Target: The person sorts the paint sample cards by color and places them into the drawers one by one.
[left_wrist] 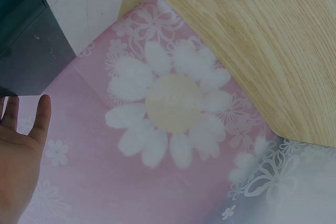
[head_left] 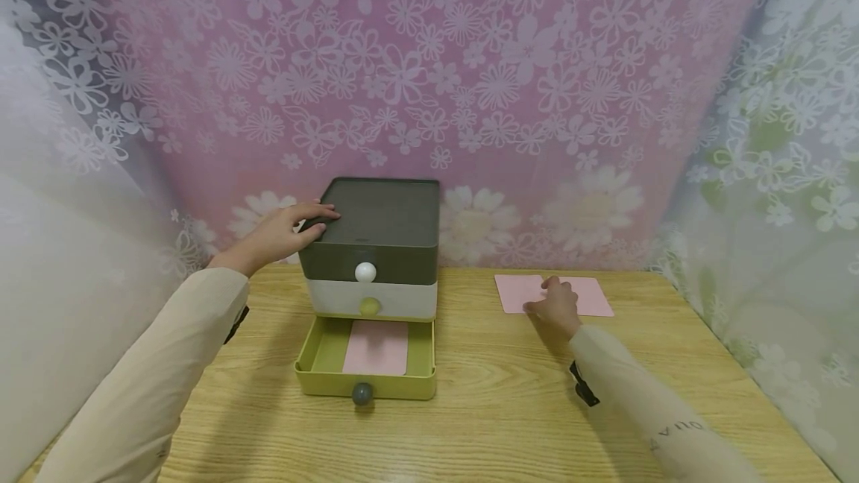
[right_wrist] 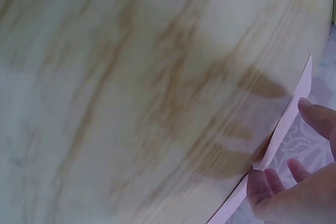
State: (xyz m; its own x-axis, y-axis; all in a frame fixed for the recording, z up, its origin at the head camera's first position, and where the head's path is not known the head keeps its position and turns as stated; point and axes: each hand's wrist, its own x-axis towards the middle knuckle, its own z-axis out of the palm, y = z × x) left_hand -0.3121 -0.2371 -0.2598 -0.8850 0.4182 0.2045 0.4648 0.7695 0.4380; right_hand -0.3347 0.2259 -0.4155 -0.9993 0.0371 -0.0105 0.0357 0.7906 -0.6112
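At the top left edge of a stacked drawer box, my left hand rests with its fingers over the dark lid. In the left wrist view that hand shows only in part beside the box's dark side. The lowest green drawer is pulled out, and one pink card lies in it. My right hand holds the left pink card on the table between curled fingers and thumb. Another pink card lies alongside. From the right wrist, the thumb meets the card.
The box's dark top drawer has a white knob, and the white middle drawer a yellow-green knob. A grey knob fronts the green drawer. Floral curtains hang behind and at both sides of the wooden table.
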